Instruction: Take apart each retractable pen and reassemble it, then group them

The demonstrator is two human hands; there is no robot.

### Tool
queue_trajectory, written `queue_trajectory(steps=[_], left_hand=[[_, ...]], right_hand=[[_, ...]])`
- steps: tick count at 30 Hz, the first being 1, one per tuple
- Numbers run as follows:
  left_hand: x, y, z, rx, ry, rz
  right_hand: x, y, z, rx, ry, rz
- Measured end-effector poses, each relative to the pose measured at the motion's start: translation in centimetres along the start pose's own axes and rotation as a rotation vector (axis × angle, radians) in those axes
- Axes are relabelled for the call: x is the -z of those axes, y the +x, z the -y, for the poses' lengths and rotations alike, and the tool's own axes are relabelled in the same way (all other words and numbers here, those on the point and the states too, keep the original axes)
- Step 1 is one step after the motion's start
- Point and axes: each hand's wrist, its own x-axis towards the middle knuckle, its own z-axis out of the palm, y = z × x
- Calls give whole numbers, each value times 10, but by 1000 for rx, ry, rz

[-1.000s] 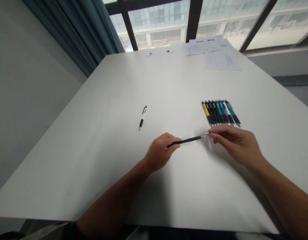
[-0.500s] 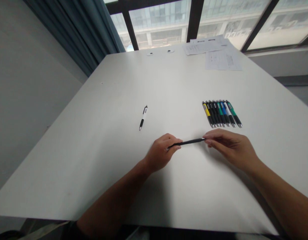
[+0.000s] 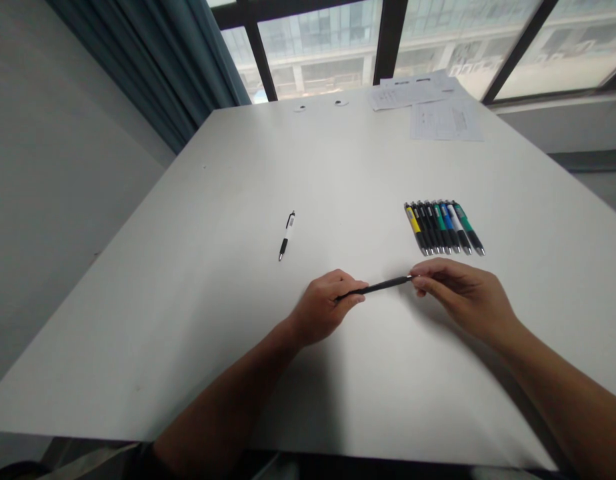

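A black pen (image 3: 387, 284) is held nearly level between my two hands, above the white table (image 3: 228, 373). My left hand (image 3: 324, 308) is closed around its left end, thumb and forefinger pressed on the barrel. The fingertips of my right hand (image 3: 463, 293) pinch the silvery tip at the other end. Beyond my right hand lies a row of several pens (image 3: 441, 228) with yellow, black, green, blue and white barrels, side by side. One white pen with a black grip (image 3: 287, 235) rests alone beyond my left hand.
Printed paper sheets (image 3: 447, 120) lie at the table's far right corner, by the window. Two small round fittings sit at the far edge, one of them a white cable-hole cover (image 3: 341, 103). A blue curtain (image 3: 163, 60) hangs at the far left.
Both hands and the black pen have shifted very slightly to the right. Both hands keep their grip, and the pens on the table lie as before.
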Motion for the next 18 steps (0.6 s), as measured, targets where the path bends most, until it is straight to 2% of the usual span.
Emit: queue_trajectory(steps=[12, 18], left_hand=[[1, 1, -2, 14, -30, 27], [1, 0, -1, 45, -43, 23]], right_hand=[[-2, -1, -1, -9, 21, -58], [0, -1, 2, -5, -2, -8]])
